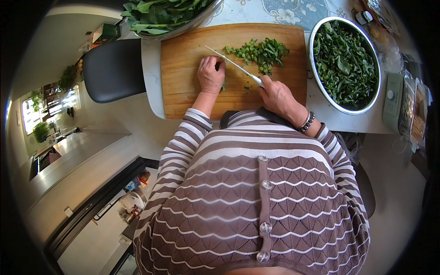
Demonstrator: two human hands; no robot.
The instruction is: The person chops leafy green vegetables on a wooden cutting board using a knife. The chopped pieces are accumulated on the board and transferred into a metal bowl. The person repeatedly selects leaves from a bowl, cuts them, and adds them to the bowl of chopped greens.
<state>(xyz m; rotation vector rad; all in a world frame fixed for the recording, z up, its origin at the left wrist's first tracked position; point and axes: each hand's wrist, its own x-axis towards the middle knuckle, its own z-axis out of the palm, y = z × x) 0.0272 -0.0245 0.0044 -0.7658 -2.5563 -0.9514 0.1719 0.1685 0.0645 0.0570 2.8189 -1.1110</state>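
Note:
My right hand (279,95) grips the white handle of a kitchen knife (237,66), whose blade points to the upper left and crosses close by the fingers of my left hand (211,75). The left hand is curled on the wooden cutting board (189,44) around a bit of dark leafy greens, mostly hidden by the fingers. Chopped stems and leaves (266,51) lie in a loose pile on the board's upper right part. Small green scraps are scattered below the pile. A metal-rimmed bowl (344,65) full of chopped greens stands to the right of the board.
At the top left, a clear bowl (178,30) of whole leafy greens overlaps the board's edge. A black chair (113,70) is left of the table. Past the metal-rimmed bowl stand a pale green appliance (393,99), plastic bags and a small white-capped bottle (364,17).

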